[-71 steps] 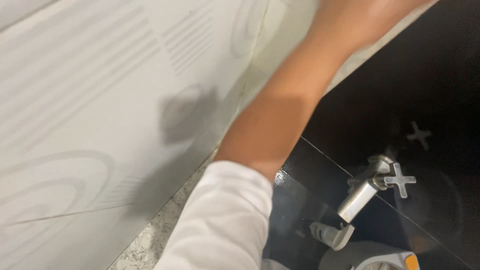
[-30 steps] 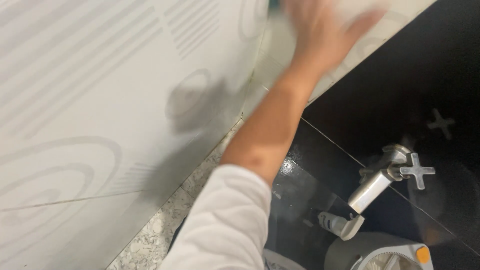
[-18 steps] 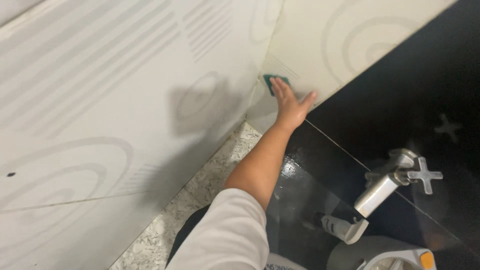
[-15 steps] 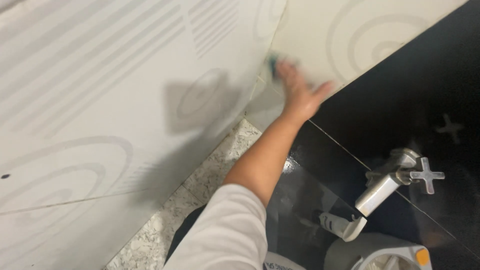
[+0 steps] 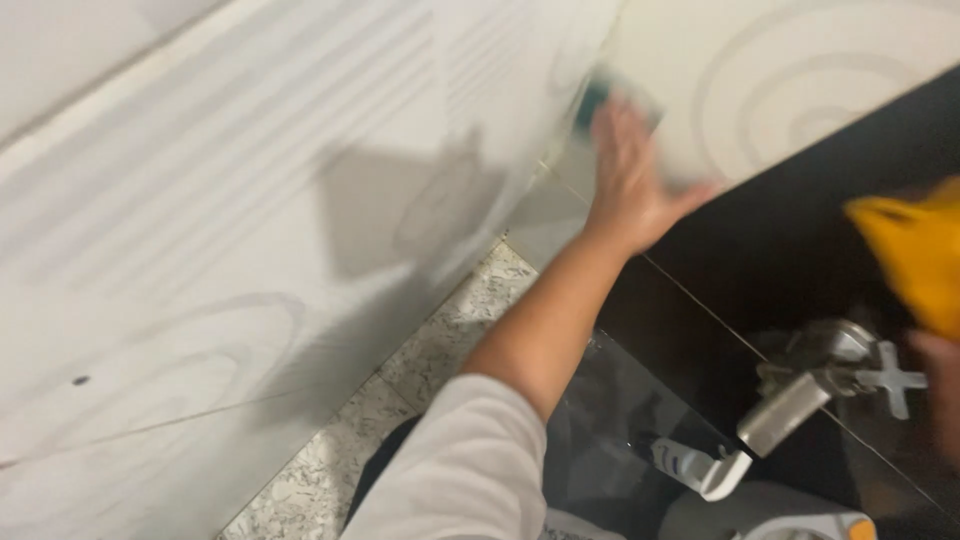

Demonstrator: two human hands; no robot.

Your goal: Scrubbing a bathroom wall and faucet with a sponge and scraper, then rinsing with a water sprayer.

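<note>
My left hand (image 5: 632,188) is stretched out to the corner where the pale patterned wall tiles (image 5: 250,200) meet. It presses a green sponge (image 5: 598,96) flat against the tile, and both are blurred with motion. The white sleeve (image 5: 455,470) of that arm fills the bottom centre. At the right edge, a blurred part of my right hand (image 5: 942,385) shows, with a yellow object (image 5: 908,262) just above it that it seems to hold.
A chrome tap with a cross handle (image 5: 820,385) juts from the glossy black wall tiles (image 5: 760,250). A speckled granite ledge (image 5: 440,335) runs along the foot of the pale wall. A white container with an orange part (image 5: 770,515) stands below the tap.
My left hand keeps sweeping the sponge over the corner tiles and is now slightly higher. The yellow object and my right hand have come into view at the right edge.
</note>
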